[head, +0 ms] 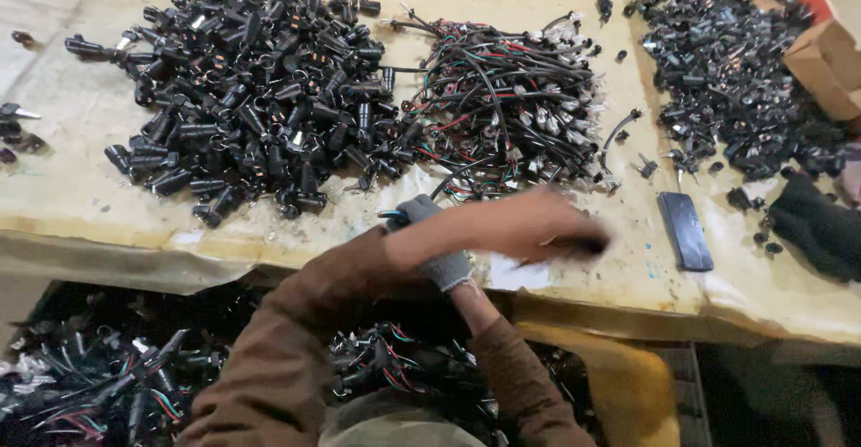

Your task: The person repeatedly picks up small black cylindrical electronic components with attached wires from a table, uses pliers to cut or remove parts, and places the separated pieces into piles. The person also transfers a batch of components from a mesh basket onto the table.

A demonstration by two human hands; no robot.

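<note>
While crossed at table edge:
Left hand (547, 227): blurred, gripping dark part.
Right hand (430, 241): gloved, grip unclear.
Wire bundle (507, 97): just beyond both hands, left hand nearer.

Even, dimmish overhead light; soft shadows; sharp piles (bare moving forearm motion-blurred); dark lower edge.

Black cylindrical connectors (251, 88) heap up on the left of the worn tabletop (81, 187), a second black pile (726, 61) spreads far right, a dark phone (685, 230) lies flat nearby, and a cardboard box (830, 66) sits at the right edge.
</note>
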